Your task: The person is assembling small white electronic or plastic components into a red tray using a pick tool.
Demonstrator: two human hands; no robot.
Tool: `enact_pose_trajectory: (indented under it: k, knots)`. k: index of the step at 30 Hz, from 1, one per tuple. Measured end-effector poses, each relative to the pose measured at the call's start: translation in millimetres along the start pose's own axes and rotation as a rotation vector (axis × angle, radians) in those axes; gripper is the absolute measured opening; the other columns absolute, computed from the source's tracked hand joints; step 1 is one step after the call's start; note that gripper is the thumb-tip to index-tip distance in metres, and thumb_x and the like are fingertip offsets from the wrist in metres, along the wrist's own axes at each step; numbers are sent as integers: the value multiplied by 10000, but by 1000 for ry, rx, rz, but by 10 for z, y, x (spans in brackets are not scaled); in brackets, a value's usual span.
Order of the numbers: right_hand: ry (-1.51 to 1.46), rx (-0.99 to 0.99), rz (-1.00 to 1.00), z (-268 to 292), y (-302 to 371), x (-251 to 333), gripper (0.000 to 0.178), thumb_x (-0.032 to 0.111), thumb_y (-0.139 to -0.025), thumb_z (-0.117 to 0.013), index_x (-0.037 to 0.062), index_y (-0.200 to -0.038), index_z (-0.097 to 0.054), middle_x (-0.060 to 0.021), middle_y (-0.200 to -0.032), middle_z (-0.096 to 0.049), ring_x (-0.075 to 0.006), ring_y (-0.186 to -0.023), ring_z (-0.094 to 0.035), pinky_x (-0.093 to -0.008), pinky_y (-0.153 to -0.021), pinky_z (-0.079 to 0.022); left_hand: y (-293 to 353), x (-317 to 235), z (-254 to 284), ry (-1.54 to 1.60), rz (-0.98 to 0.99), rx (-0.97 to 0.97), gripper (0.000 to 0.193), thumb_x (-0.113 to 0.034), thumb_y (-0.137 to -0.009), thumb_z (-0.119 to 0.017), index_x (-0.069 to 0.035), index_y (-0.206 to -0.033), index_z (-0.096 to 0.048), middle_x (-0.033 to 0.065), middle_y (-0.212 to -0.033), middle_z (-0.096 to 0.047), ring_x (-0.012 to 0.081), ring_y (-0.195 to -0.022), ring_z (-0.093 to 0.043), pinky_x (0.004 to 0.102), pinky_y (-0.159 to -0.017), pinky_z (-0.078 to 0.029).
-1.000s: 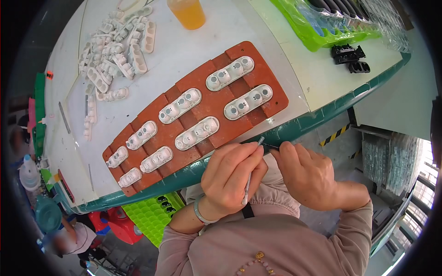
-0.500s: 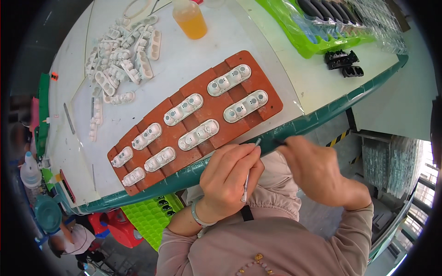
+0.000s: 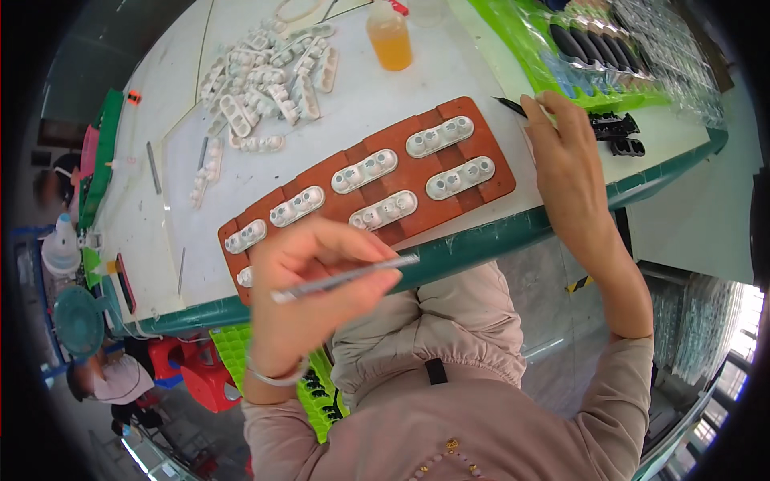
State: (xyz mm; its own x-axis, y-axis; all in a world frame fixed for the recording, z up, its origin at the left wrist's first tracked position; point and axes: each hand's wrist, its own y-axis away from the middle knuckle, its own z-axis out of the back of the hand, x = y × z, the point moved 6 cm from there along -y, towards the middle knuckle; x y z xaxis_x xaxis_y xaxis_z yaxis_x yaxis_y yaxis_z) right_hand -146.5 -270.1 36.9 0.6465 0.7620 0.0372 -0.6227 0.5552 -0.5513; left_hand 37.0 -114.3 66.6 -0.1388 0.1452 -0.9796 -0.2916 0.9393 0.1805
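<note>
My left hand is raised over the near left part of a brown block, hiding part of it. Its fingers pinch a slim silver rod-like tool, slightly blurred. Two rows of white oblong pieces with round cups, such as one at the far right, sit on the block. Beyond the block's right end, my right hand reaches over the table, back upward. Its fingertips close at the end of a thin black pen-like tool, whose rest lies hidden under the hand.
A heap of loose white cupped pieces lies at the back left. Behind the block stands a bottle of orange liquid. A green tray and black parts are at right. Green padding edges the table.
My hands have parted. The left moved left over the block with the silver tool, now lying nearly level. The right swung forward from the table edge to the surface near the green tray.
</note>
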Motion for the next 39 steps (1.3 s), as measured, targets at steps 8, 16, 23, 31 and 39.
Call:
enact_pose_trajectory:
  k: [8,16,23,31,39]
  knots:
    - [-803,180,95,186,-326,405,194,-24,-796,-648,10,-983,-690,-109,-1013,-621,-250,-911,-594,-312,-782,-483,-459,-334,512,-69,198,58,165,-7,-772,-695,-7,-926,-636,82,-900,-661,113,-834,-626,221,-717,-482]
    - [-738,359,175,83,-460,686,182,4,-787,-645,12,-962,-694,-110,-798,-608,-173,-696,-581,-290,-617,-458,-512,-293,286,-351,217,9,462,-50,-762,-711,-2,-1194,-556,70,-898,-686,113,-787,-637,216,-671,-470]
    - [-891,494,113,-27,-501,726,162,33,-829,-590,-24,-944,-689,-92,-606,-609,-86,-488,-519,-260,-467,-410,-537,-272,170,-509,167,78,440,7,-740,-706,-2,-1158,-568,72,-888,-688,114,-785,-642,233,-704,-520]
    - [-1154,882,-279,-143,-437,683,178,56,-866,-586,-27,-980,-695,-40,-569,-576,-54,-389,-490,-183,-361,-363,-709,-266,90,-608,120,209,346,5,-746,-690,-17,-1078,-596,77,-888,-681,109,-787,-635,228,-677,-515]
    - [-949,1236,-358,-139,-525,790,197,73,-904,-565,-36,-1017,-685,-81,-734,-662,-98,-533,-558,-211,-495,-455,-630,-215,-3,-561,62,111,294,11,-752,-686,4,-1032,-599,74,-888,-667,107,-775,-639,215,-658,-506]
